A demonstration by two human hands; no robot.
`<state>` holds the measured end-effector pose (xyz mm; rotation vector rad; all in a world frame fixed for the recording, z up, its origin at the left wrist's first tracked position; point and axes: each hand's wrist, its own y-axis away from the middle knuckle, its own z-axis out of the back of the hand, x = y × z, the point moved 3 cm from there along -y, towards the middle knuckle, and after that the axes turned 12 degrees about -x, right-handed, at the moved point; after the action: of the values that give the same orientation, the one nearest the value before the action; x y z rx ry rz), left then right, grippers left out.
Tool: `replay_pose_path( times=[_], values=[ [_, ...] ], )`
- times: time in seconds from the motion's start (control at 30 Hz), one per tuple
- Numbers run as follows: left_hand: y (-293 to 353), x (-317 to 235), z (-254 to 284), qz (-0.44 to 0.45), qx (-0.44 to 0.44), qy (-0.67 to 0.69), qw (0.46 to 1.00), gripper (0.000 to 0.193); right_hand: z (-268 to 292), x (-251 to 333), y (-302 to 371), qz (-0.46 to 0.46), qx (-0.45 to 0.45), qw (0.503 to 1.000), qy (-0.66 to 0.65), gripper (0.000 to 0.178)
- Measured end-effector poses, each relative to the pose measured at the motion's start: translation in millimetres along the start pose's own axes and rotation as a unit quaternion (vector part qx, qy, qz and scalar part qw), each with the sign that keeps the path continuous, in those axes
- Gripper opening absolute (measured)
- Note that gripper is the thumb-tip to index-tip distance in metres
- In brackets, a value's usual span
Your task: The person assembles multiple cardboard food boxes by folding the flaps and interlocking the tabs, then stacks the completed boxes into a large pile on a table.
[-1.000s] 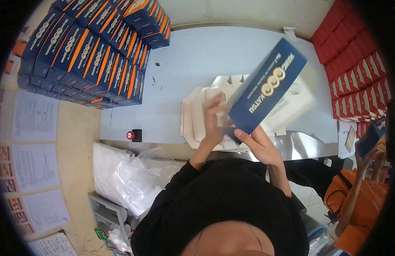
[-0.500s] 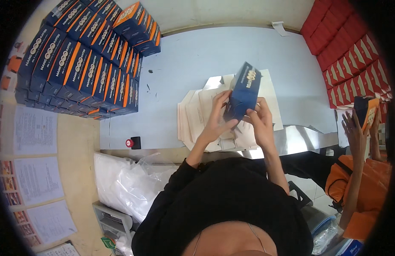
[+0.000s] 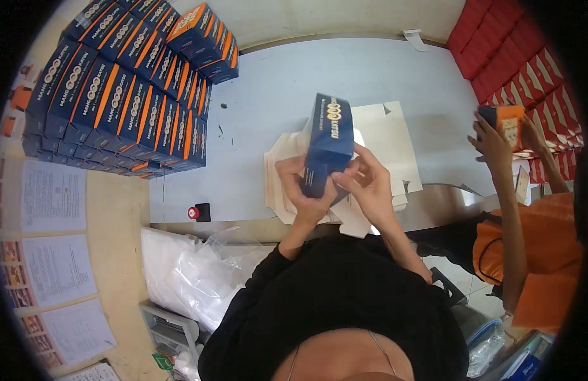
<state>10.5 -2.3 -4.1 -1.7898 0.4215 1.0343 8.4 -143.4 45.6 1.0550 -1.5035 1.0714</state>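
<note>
A dark blue cardboard box point(image 3: 332, 130) with pale print is held up between my hands, above the middle of the table. My left hand point(image 3: 301, 190) wraps its near left side, thumb on the front. At the box's near right edge, my right hand point(image 3: 367, 190) has its thumb and fingers closed on a flap. Part of the near end hangs open, and my fingers hide some of it. Beneath lies a pile of flat, unfolded cardboard blanks point(image 3: 383, 136), pale side up.
Blue and orange boxes point(image 3: 126, 95) are stacked at the far left, red ones point(image 3: 503, 51) at the far right. A red round stamp point(image 3: 193, 213) and black pad sit near the left edge. Right, a co-worker's hands point(image 3: 497, 149) hold a blue-orange box. Plastic bags point(image 3: 186, 273) lie below the table.
The box has moved left and turned more upright, its printed face toward me. My right hand has shifted left with it. The co-worker's box has moved up and left.
</note>
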Motion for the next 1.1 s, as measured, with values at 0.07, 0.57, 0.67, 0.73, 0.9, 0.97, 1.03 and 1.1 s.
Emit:
replay_pose_path(
  times=[0.07, 0.57, 0.67, 0.73, 0.9, 0.97, 1.03, 1.1],
  values=[
    [-5.8, -9.0, -0.8, -0.014, 0.06, -0.041, 0.997, 0.063, 1.2, -8.8, -2.8, -0.093, 0.021, 0.993, -0.074, 0.048],
    [16.5, 7.9, 24.9, -0.105, 0.32, -0.166, 0.927, 0.048, 37.3, -33.3, -6.6, 0.097, 0.069, 0.873, 0.473, 0.025],
    [18.8, 20.3, 33.7, -0.064, 0.222, -0.203, 0.951, 0.046, 58.4, -67.0, 1.8, 0.08, -0.05, 0.947, 0.307, 0.025],
    [20.5, 14.9, 29.7, -0.053, 0.233, -0.172, 0.956, 0.046, 55.2, -76.5, 8.1, -0.015, -0.138, 0.985, 0.104, 0.02],
    [20.6, 1.4, 24.8, -0.079, 0.259, -0.141, 0.952, 0.044, 30.1, -38.9, 0.4, 0.051, 0.002, 0.973, 0.225, 0.022],
    [9.2, 0.9, 25.0, -0.18, 0.295, -0.153, 0.926, 0.053, 19.3, -25.8, 0.6, 0.052, 0.098, 0.972, 0.209, 0.02],
    [-2.8, -18.3, 27.6, -0.13, 0.268, -0.135, 0.945, 0.062, 26.9, -23.8, -2.3, -0.012, 0.117, 0.976, 0.183, 0.013],
    [-22.2, -10.7, 42.3, -0.075, 0.206, -0.131, 0.967, 0.073, 37.5, -34.5, -4.4, -0.141, 0.113, 0.983, -0.014, 0.022]
  ],
)
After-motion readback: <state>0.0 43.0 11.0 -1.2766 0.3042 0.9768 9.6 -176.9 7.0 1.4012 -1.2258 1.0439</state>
